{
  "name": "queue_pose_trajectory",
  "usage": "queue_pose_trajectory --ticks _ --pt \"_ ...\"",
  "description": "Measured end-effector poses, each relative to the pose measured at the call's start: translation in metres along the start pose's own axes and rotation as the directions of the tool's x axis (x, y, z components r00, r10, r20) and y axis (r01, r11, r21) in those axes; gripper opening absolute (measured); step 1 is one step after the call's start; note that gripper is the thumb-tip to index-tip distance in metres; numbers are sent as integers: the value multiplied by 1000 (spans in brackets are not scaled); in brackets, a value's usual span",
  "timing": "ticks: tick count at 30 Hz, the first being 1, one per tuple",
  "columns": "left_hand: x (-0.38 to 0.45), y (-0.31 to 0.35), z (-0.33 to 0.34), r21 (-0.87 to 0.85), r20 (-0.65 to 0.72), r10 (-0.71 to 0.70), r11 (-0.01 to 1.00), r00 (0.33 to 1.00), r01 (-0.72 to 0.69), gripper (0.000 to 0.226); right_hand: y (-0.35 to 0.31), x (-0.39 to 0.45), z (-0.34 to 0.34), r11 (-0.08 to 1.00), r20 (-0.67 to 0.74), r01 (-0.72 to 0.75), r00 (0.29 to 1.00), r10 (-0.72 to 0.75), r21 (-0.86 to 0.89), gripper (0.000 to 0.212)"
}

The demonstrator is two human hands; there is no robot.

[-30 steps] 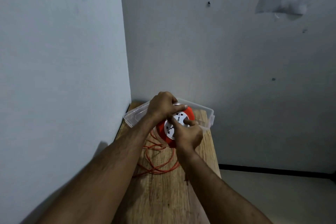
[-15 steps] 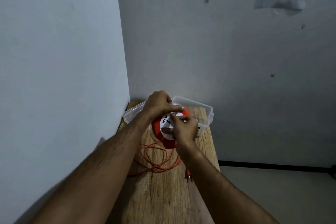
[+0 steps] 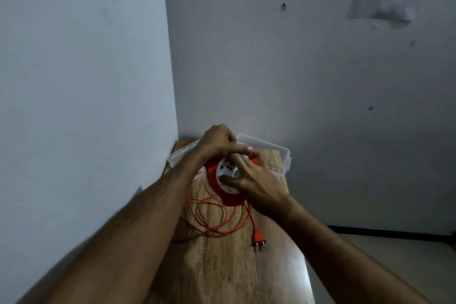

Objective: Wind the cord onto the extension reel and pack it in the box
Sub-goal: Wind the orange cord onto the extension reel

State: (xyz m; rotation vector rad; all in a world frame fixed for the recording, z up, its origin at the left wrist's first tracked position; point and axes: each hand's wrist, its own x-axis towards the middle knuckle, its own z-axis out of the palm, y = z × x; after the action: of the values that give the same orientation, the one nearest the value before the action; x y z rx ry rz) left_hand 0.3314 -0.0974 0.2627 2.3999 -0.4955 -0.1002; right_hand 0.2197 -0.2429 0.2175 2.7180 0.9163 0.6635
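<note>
Across the lower middle of the frame runs a narrow wooden table (image 3: 229, 269), pushed into the corner where two pale walls (image 3: 81, 81) meet, with open floor (image 3: 385, 259) dropping away along its right edge. At its far end, just above centre, sits the clear plastic box (image 3: 276, 153), open and seemingly without contents, its right side near the table's right edge. Directly in front of the box, the orange extension reel (image 3: 223, 184) is held tilted, white socket face toward the camera. The left hand (image 3: 218, 144) is clamped over the reel's top rim, while the right hand (image 3: 249, 177) presses on the socket face, fingers spread, apparently turning it. Below the reel, loose orange cord (image 3: 209, 217) lies in several loops on the wood, ending in the plug (image 3: 257, 238) at centre, close to the right edge. Winding would go best with the left grip steady and the cord fed evenly, watching that the plug does not slide off the right side; the wall crowds the left elbow.
</note>
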Motion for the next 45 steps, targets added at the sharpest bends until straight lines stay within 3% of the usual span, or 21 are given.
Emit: queue_pose_trajectory --ticks 4,8,12,14,17,21,25,28,31,33,35,37,38,39,40,41,42,43,44,45 --pt "0 2 3 16 -31 30 999 999 -29 47 2 4 5 1000 -28 5 1000 -4 30 48" --pt "-2 2 7 53 -67 69 996 995 -66 43 0 7 15 997 -72 -22 997 27 72 61" --pt "-4 1 8 -14 -95 81 996 992 -83 56 -1 3 9 967 -254 -124 950 181 223 64" --pt "-4 1 7 -51 -135 70 996 988 -77 56 -4 4 8 904 -256 -230 908 333 361 57" --pt "-4 4 7 -80 -186 71 993 980 -88 56 -13 8 9 687 -145 -450 769 623 570 49" --pt "-1 7 9 -67 -245 58 995 968 -76 64 -29 16 7 302 -1 -559 474 880 772 51" --pt "1 4 14 -7 -274 78 996 959 -84 68 -43 29 2 -137 266 -536 170 949 833 65" --pt "0 5 18 44 -276 89 996 957 -80 64 -46 36 3 -482 520 -402 -17 854 778 60" --pt "0 5 20 92 -290 102 993 951 -78 73 -47 46 2 -758 752 -75 -97 652 647 56" --pt "-1 4 20 102 -275 111 991 955 -86 72 -45 51 2 -808 809 69 -127 575 585 67" --pt "-2 2 19 86 -258 99 993 961 -80 65 -42 51 0 -829 828 44 -88 553 558 76" --pt "-2 -3 17 55 -261 76 996 962 -64 64 -42 43 -1 -778 784 -128 -5 620 615 57" --pt "-1 -6 16 30 -265 58 998 963 -52 65 -43 37 -2 -643 677 -273 41 735 715 45" --pt "-2 -8 14 6 -263 40 999 964 -40 63 -45 30 -2 -391 482 -421 132 866 818 34" --pt "-2 -10 12 -14 -255 25 999 967 -30 60 -45 22 -1 -52 224 -512 280 934 857 27" --pt "-2 -10 10 -23 -240 21 999 971 -27 59 -43 14 -1 282 -21 -512 456 890 811 23" --pt "-3 -10 8 -31 -222 21 999 975 -28 57 -39 7 1 555 -188 -444 637 748 703 23" --pt "-2 -10 6 -43 -204 23 999 979 -33 57 -34 1 6 760 -271 -334 792 547 558 27" --pt "-2 -10 5 -54 -190 24 998 981 -35 56 -28 -4 11 889 -271 -222 898 346 399 32" --pt "-1 -10 4 -64 -181 19 997 983 -31 56 -22 -7 15 953 -224 -137 954 201 271 38"
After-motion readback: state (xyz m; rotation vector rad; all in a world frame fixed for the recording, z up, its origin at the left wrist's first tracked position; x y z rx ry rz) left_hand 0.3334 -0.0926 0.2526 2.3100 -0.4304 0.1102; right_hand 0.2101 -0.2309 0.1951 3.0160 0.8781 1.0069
